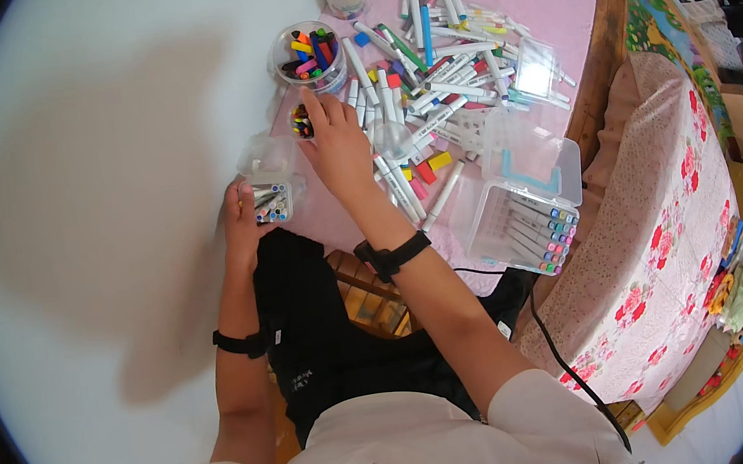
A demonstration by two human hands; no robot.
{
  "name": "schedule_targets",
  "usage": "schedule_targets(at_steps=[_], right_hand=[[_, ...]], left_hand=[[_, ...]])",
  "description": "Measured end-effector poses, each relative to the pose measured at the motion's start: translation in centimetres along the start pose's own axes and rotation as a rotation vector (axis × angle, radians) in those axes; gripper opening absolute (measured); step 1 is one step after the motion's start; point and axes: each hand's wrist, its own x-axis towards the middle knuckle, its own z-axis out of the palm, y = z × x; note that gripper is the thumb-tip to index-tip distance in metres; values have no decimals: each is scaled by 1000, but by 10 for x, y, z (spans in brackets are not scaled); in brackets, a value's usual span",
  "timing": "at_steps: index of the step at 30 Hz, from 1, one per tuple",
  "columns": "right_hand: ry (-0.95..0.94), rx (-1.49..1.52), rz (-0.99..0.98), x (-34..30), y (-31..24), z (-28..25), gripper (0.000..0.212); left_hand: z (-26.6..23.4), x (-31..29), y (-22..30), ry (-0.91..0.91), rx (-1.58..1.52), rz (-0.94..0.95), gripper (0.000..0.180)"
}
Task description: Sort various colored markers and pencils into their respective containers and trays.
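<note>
My left hand (242,217) grips the side of a small clear plastic box (293,186), its thumb over the edge. The box's lid stands open, and several white markers (272,208) lie inside with their coloured ends facing me. My right hand (340,148) reaches across the table's left side. Its thumb and fingers are around a small clear cup (292,113) holding short sticks with dark, yellow and red colours. Part of the cup is hidden by the hand. Just beyond stands a round clear tub (336,73) full of colourful markers.
Loose white markers (456,85) cover the pink table (570,3), with coloured blocks (425,172) among them. Right of my right forearm, an open clear case (482,238) holds markers. A flower-patterned cloth (664,226) drapes furniture at the right. A black cable (543,327) runs past my right arm.
</note>
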Motion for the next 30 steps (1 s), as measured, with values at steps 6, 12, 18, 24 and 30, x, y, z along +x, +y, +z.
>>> schedule_targets(at_steps=[6, 12, 18, 24, 30], right_hand=[[277, 164, -104, -32, 10, 6, 81], [493, -428, 17, -75, 64, 2, 60], [405, -404, -24, -73, 85, -12, 52], [194, -195, -191, -128, 30, 8, 55], [76, -474, -354, -151, 39, 33, 62]], left_hand=[[-5, -2, -7, -83, -99, 20, 46], [-14, -40, -2, 50, 330, 240, 59], [-8, -80, -18, 249, 528, 696, 56], [-15, -89, -42, 267, 479, 913, 41], [-4, -92, -38, 135, 464, 1081, 33]])
